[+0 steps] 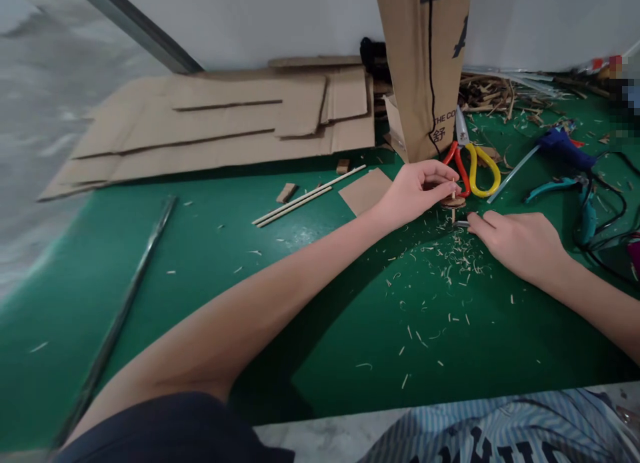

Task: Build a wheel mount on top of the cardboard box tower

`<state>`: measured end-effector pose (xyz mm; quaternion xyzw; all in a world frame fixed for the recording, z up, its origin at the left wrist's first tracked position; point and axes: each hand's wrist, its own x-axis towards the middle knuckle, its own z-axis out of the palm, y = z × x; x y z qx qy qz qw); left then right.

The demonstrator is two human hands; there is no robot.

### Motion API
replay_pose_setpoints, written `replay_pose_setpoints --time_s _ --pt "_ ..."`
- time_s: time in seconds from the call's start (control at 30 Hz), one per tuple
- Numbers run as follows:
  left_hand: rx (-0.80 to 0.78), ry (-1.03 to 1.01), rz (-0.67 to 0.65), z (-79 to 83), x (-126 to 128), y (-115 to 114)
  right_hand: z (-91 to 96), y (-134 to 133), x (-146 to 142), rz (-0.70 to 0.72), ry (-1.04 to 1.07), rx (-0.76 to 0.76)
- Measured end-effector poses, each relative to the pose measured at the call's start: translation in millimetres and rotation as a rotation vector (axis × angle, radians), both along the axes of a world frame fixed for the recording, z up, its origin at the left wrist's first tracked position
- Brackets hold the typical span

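A small wooden disc [453, 201], set on a short upright peg, is pinched by the fingertips of the left hand [415, 191], which is closed narrowly around it just above the green counter [310, 296]. Just below and to the right of the disc, a small metal piece [461, 223] is gripped between the thumb and fingers of the right hand [520, 244], its tip pointed at the foot of the peg; whether the two touch cannot be told. Pale wood shavings [450, 256] are scattered on the counter beneath and in front of both hands. Scissors [475, 166] with one red and one yellow handle are seen just behind the disc, at the foot of an upright cardboard piece [425, 63]. Two thin wooden sticks [307, 196] and a cardboard square [365, 191] lie left of the left hand, with flat cardboard sheets [225, 123] further back. A blue glue gun [565, 146] and teal pliers [555, 186] lie to the right.
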<state>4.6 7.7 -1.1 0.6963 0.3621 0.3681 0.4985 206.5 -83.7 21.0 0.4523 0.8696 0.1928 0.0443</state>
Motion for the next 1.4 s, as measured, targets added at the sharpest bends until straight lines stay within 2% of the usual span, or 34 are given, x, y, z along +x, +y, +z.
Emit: replay_pose_setpoints --time_s 0.17,0.5,0.67,0.83,0.97,1.23,1.4 --pt "-0.006 -0.015 0.005 1.5 1 0 -0.5 6 1 -0.021 0.029 0.096" --pt "0.017 -0.001 0.000 -0.8 0 1 7.4 4 1 -0.014 -0.015 0.002" --pt "0.022 0.021 -0.002 1.0 0 0 2.1 -2 0 -0.026 -0.017 -0.040" --pt "0.050 0.024 -0.006 0.6 0 1 -4.2 0 5 -0.014 0.022 0.016" --pt "0.050 0.001 0.007 -0.2 0 2 -2.1 6 4 -0.047 0.055 0.060" --pt "0.032 -0.005 0.020 -2.1 0 2 11.1 -1 -7 -0.075 -0.023 -0.105" --pt "0.042 -0.004 0.021 -0.8 0 1 8.6 -4 -5 -0.042 -0.030 -0.093"
